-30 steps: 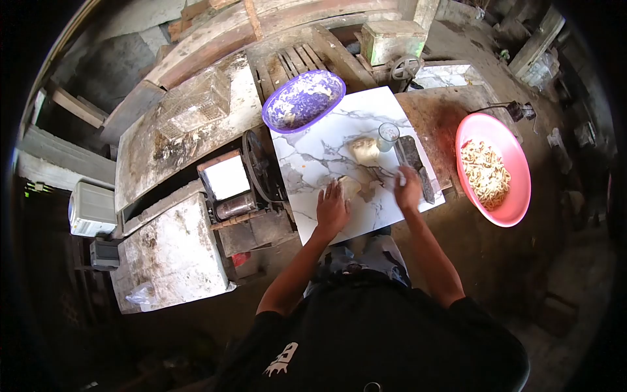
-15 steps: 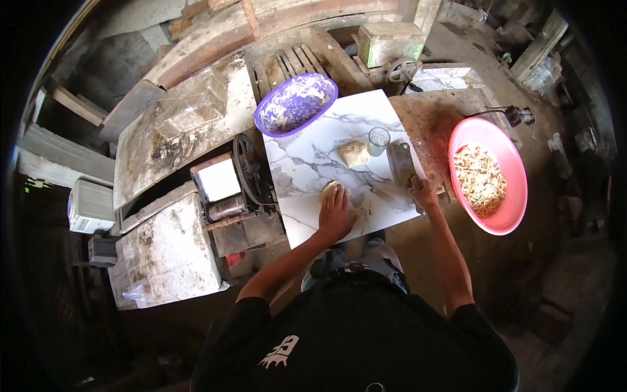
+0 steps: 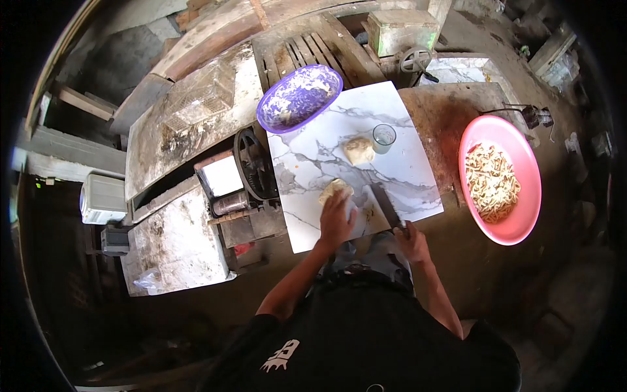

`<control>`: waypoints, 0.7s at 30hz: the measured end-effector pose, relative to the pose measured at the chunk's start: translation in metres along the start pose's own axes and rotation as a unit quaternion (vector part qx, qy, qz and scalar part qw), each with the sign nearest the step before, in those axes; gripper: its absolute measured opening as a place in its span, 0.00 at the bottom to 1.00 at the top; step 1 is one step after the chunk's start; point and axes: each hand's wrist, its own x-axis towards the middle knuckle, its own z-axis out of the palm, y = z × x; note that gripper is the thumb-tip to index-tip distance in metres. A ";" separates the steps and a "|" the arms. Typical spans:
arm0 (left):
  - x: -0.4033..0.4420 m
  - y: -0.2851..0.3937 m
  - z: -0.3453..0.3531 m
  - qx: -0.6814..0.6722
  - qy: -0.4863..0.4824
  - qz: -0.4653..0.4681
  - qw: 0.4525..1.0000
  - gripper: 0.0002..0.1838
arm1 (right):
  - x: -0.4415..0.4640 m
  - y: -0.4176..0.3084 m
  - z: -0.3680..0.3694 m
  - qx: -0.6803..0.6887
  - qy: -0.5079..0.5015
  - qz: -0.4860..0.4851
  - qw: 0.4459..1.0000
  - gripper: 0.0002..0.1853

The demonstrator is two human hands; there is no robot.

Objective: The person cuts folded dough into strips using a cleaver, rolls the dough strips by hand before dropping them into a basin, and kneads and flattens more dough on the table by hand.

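Note:
My left hand (image 3: 336,221) rests its fingertips on a pale lump of dough (image 3: 334,189) on the marble-patterned board. The fingers are stretched out and the thumb stands apart from them. My right hand (image 3: 413,243) is closed around the handle of a cleaver (image 3: 386,204) at the board's near edge. The blade is seen nearly edge-on, pointing away over the board, to the right of the dough and apart from it. A second dough lump (image 3: 359,151) lies farther back, beside a clear drinking glass (image 3: 384,138).
A purple basin (image 3: 264,121) with whitish residue overlaps the board's (image 3: 298,232) far left corner. To the right stands a pink basin (image 3: 529,196) of cut dough strips. A machine with a black wheel (image 3: 251,163) sits left of the board.
The cleaver has come leftward and nearer my body, turning from flat to nearly edge-on. My right hand moved with it. My left hand stays at the dough, which now shows more beyond the fingers.

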 end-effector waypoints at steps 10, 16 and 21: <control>0.019 -0.044 0.038 0.002 0.099 -0.042 0.994 0.15 | 0.030 -0.081 0.034 -0.074 -0.068 -0.077 0.992 0.20; 0.020 -0.042 0.034 -0.015 0.073 -0.046 0.996 0.17 | 0.046 -0.090 0.041 -0.098 -0.055 -0.095 0.989 0.18; 0.017 -0.050 0.042 -0.003 0.071 -0.046 0.996 0.17 | 0.058 -0.086 0.046 -0.086 -0.072 -0.107 0.988 0.17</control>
